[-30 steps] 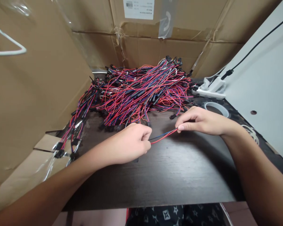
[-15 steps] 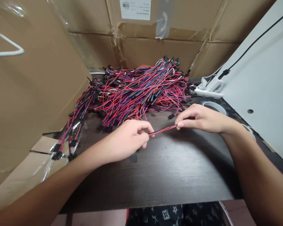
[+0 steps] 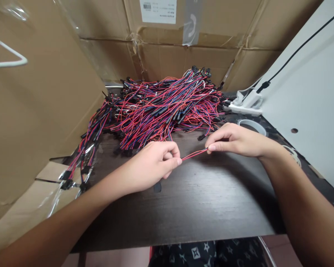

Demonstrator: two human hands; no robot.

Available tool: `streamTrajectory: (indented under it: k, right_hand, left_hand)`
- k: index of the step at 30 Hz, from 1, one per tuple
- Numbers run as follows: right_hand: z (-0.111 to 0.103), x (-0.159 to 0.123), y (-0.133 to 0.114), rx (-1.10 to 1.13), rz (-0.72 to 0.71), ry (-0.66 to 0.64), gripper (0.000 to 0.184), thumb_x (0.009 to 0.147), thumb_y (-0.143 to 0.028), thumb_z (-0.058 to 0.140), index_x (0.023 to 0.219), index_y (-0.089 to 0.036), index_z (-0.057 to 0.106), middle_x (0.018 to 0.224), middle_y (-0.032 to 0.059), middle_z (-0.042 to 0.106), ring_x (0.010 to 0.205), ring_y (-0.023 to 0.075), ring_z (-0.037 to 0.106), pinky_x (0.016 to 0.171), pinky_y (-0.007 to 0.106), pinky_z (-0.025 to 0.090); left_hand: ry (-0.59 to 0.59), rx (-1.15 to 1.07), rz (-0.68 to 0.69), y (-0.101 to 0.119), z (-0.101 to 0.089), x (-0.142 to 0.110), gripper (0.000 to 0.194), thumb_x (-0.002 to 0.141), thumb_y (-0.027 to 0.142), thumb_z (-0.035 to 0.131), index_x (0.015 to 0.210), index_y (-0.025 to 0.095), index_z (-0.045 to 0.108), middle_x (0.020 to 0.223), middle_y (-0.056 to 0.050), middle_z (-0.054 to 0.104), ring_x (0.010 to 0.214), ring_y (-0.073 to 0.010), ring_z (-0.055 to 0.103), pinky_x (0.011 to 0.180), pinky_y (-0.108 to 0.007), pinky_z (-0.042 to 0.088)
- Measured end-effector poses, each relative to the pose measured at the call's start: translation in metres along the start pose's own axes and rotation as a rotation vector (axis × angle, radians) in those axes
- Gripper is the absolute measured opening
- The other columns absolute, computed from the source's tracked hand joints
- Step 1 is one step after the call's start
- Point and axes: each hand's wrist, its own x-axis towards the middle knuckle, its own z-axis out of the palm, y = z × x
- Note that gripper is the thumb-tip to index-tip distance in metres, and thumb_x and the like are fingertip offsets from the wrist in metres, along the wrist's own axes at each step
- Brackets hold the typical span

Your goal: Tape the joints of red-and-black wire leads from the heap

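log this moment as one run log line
left hand: pinching red wires | right hand: pinching same wires | wire pile: behind hands, on table

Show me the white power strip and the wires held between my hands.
White power strip [image 3: 242, 109]: head view, middle of its near side.
Held wires [image 3: 195, 154]: head view, the exposed middle stretch.

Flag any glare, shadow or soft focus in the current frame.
Head view: pale glare on the dark tabletop; head view: a broad soft shadow below the right hand and forearm; head view: bright glints on the clear plastic at upper left; head view: the white label's small print is too soft to read.
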Motion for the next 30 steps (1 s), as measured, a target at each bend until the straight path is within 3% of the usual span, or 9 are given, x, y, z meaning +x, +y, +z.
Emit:
streamTrajectory:
  k: [5, 13, 17, 21, 25, 30]
  right_hand:
    - [0.0001, 0.0009, 0.0007, -0.005, -0.028, -0.007, 0.027, 0.089, -0.034, 0.055, 0.080, -0.012, 0.069, 0.074, 0.0029, 0.069, 0.067, 0.0116, 0.060, 0.064, 0.022, 0.044]
    - [0.0024, 0.0019, 0.0020, 0.012, -0.055, -0.006, 0.026, 0.089, -0.033, 0.056, 0.081, -0.013, 0.070, 0.075, 0.0030, 0.069, 0.068, 0.0119, 0.061, 0.064, 0.021, 0.045]
    - [0.0039, 0.0026, 0.0003, 0.017, -0.052, 0.027, 0.026, 0.088, -0.033, 0.056, 0.080, -0.013, 0.070, 0.074, 0.0028, 0.070, 0.067, 0.0120, 0.061, 0.063, 0.021, 0.045]
    - [0.0038, 0.0024, -0.0021, 0.028, -0.056, 0.080, 0.024, 0.087, -0.033, 0.057, 0.081, -0.014, 0.071, 0.076, 0.0027, 0.071, 0.068, 0.0121, 0.062, 0.062, 0.021, 0.045]
    - [0.0042, 0.0026, -0.0018, 0.022, -0.066, 0.089, 0.023, 0.087, -0.032, 0.057, 0.082, -0.014, 0.072, 0.076, 0.0025, 0.071, 0.068, 0.0122, 0.063, 0.063, 0.021, 0.046]
    - [0.0052, 0.0033, -0.0010, 0.022, -0.079, 0.075, 0.023, 0.087, -0.032, 0.058, 0.083, -0.014, 0.072, 0.075, 0.0026, 0.071, 0.067, 0.0117, 0.063, 0.062, 0.020, 0.045]
  left_hand:
    - [0.031, -0.025, -0.049, 0.0003, 0.0002, 0.0006, 0.012, 0.082, 0.019, 0.052, 0.071, 0.015, 0.051, 0.053, 0.003, 0.056, 0.043, -0.0060, 0.047, 0.044, -0.016, 0.035]
    - [0.035, -0.138, -0.122, -0.0003, -0.0006, 0.0039, 0.007, 0.077, 0.010, 0.052, 0.073, 0.014, 0.055, 0.061, 0.002, 0.058, 0.050, -0.0063, 0.046, 0.046, -0.016, 0.033]
    - [0.094, -0.174, -0.108, -0.0006, 0.0012, 0.0052, 0.016, 0.073, 0.005, 0.050, 0.079, 0.013, 0.063, 0.059, 0.004, 0.055, 0.052, -0.0068, 0.046, 0.048, -0.018, 0.034]
    - [0.206, -0.160, -0.072, 0.0024, 0.0032, 0.0054, 0.012, 0.075, 0.014, 0.056, 0.071, 0.013, 0.066, 0.050, 0.005, 0.048, 0.046, -0.0061, 0.039, 0.046, -0.020, 0.028]
    - [0.246, -0.136, -0.004, 0.0004, 0.0050, 0.0066, 0.024, 0.080, 0.031, 0.060, 0.068, 0.012, 0.068, 0.051, 0.004, 0.050, 0.049, -0.0065, 0.040, 0.048, -0.020, 0.029]
    - [0.211, -0.145, -0.010, -0.0040, 0.0062, 0.0084, 0.019, 0.079, 0.026, 0.060, 0.074, 0.011, 0.070, 0.064, 0.000, 0.059, 0.058, -0.0088, 0.047, 0.054, -0.021, 0.034]
